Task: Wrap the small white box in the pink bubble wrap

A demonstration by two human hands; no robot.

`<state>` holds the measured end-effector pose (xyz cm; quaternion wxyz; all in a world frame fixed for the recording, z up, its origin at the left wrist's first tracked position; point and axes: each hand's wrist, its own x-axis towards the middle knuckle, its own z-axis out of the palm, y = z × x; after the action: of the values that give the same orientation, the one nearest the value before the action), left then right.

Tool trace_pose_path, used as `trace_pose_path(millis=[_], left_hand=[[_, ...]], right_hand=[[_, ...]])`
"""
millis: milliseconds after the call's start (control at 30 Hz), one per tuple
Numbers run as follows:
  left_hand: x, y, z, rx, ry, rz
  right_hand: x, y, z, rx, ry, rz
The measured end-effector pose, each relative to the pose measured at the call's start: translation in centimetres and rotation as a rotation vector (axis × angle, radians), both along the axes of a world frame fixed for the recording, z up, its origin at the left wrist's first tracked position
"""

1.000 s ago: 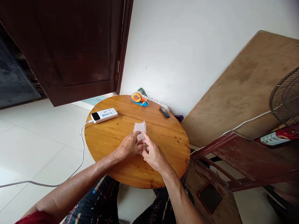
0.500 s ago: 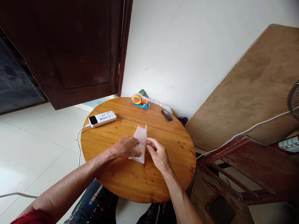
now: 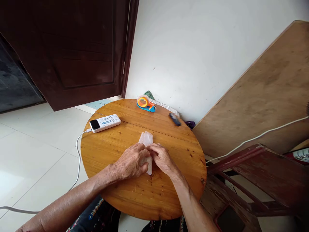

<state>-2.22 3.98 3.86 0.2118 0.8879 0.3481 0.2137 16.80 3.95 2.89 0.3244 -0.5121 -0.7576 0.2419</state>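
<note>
The fingers of the left hand (image 3: 131,162) curl down over the near half of a small translucent white sheet (image 3: 146,141), pinning it flat to the round table (image 3: 116,151); the fingertips bend inward and meet the sheet's right edge. The right hand (image 3: 162,158) comes in from the other side with its fingers closed in a pinch on that same edge, thumb tucked under and out of sight, so how much of the sheet it grips I cannot tell. The 2 hands touch knuckle to knuckle over the sheet, which looks like a hold for pressing or creasing: 1 hand keeps the sheet from sliding while the other works the edge

The sheet lies flat near the table's middle, its far end sticking out past the fingertips; its near corner shows between the 2 hands

Both wrists are low, close to the wood, palms down. The left forearm runs in from the table's near-left rim, the right from the near-right rim, so the arms form a V that closes at the sheet

Beyond the sheet, toward the table's far-left rim, lies a white power bank (image 3: 105,122) with a cable (image 3: 77,158) dropping off the edge. At the far rim sits an orange tape dispenser (image 3: 145,103), and to the right of it a small dark object (image 3: 174,119), blurred
</note>
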Motion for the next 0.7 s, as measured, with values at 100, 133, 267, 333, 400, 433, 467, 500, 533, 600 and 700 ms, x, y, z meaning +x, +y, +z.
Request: trace_pose_path(millis=[100, 133, 267, 333, 400, 433, 467, 500, 533, 600, 700], left_hand=[[0.0, 0.1, -0.3, -0.022, -0.042, -0.001], [0.0, 0.1, -0.3, -0.030, -0.060, 0.000], [0.1, 0.1, -0.5, -0.052, -0.094, -0.013], [0.1, 0.0, -0.6, -0.056, -0.113, -0.013], [0.1, 0.0, -0.7, -0.066, -0.130, -0.014], [0.1, 0.0, -0.7, -0.071, -0.133, -0.016], [0.1, 0.0, -0.7, -0.075, -0.133, -0.018], [0.1, 0.0, -0.7, -0.077, -0.129, -0.020], [0.1, 0.0, -0.6, -0.079, -0.123, -0.023], [0.2, 0.0, -0.5, -0.083, -0.109, -0.032], [0.2, 0.1, -0.4, -0.094, -0.099, -0.039]], right_hand=[[1.0, 0.2, -0.2, 0.000, 0.116, -0.181], [1.5, 0.5, -0.2, 0.009, 0.130, -0.254], [2.8, 3.1, 0.8, 0.013, 0.029, -0.314], [2.7, 5.2, 1.5, -0.033, -0.033, -0.237], [2.4, 7.2, 2.1, -0.090, -0.076, -0.154], [2.2, 8.0, 2.4, -0.115, -0.093, -0.116], [2.2, 8.5, 2.6, -0.132, -0.110, -0.082], [2.2, 8.8, 2.8, -0.139, -0.128, -0.053], [2.4, 8.8, 3.0, -0.130, -0.149, -0.035], [3.1, 8.3, 3.4, -0.083, -0.192, -0.022], [4.1, 7.3, 4.1, -0.035, -0.237, 0.021]])
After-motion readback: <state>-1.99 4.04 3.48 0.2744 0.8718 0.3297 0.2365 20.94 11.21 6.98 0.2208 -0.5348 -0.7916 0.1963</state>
